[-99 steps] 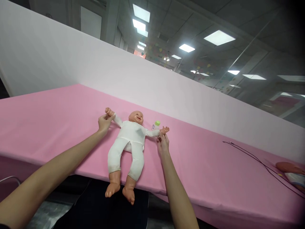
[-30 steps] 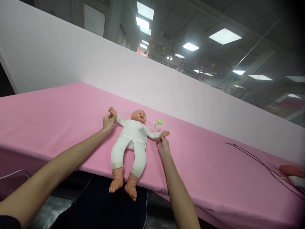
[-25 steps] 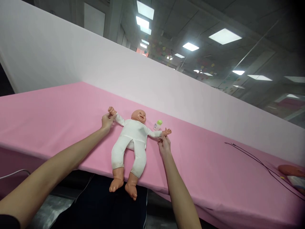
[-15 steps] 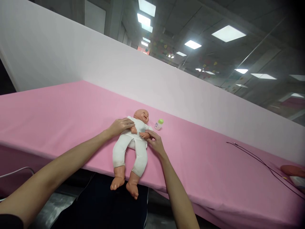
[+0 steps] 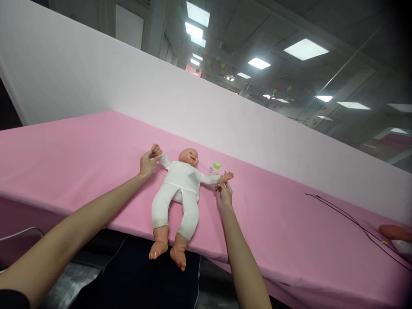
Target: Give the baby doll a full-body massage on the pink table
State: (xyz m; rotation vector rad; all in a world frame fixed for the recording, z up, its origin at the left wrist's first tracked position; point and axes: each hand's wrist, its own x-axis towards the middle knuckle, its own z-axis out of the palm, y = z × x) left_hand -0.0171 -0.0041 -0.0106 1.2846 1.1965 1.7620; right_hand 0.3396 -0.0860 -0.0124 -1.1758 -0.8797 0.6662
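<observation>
Doll (image 5: 184, 175) on pink table (image 5: 273, 219), white partition (image 5: 222, 122) behind

We see a pink table (image 5: 273, 214): a doll (image 5: 183, 178) lies between our left fingers (image 5: 152, 160) and right fingers (image 5: 219, 189), a bottle (image 5: 214, 168) just beyond the right fingers, a black cable (image 5: 355, 222) well to their right.

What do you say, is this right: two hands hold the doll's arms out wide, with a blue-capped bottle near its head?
Not quite: the bottle by the doll has a green cap, not blue, as the head view shows. The rest is right.
</observation>
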